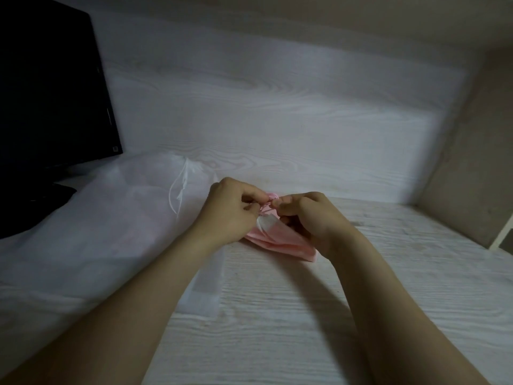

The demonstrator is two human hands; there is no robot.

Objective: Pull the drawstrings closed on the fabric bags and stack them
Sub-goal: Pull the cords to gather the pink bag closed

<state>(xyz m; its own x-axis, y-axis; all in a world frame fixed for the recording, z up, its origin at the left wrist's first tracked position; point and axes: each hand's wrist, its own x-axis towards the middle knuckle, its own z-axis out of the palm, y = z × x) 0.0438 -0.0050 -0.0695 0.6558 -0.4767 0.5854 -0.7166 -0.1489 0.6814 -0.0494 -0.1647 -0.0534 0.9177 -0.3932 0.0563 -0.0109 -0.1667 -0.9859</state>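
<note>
Seemingly the job stood about midway. To the left of the left hand (230, 209) lay a large sheer white bag (111, 218), spread flat. Its mouth looked gathered, and its white drawstring (180, 187) trailed loose in a loop over the cloth, so I judged that one closed, though the haze of the fabric made it hard to be sure. Whether it was one bag or several layered together could not be told.

Between the hands sat the pink bag (280, 243), resting on the table (305, 301), its body running back under the right wrist. The left hand was curled, thumb and fingertips pinching the pink drawstring (270, 196) at the bag's neck. The right hand (308, 218) met it from the other side, fingers likewise curled and nipping the same cord, knuckles nearly touching the left's. The neck appeared bunched, so the cinching seemed nearly finished or at the tying stage. Stacking was not yet done: the pink bag lay just beside the white one, not on it.

Far to the left of both hands, beyond the white bag, stood a dark monitor (50, 93), its foot close to the white cloth. A corner of translucent fabric (205, 290) lay beneath the left forearm and might snag when that arm moved. Well to the right of the right hand rose a plain beige wall (466, 162). Nothing lay between the pink bag and the white one to hinder stacking.
</note>
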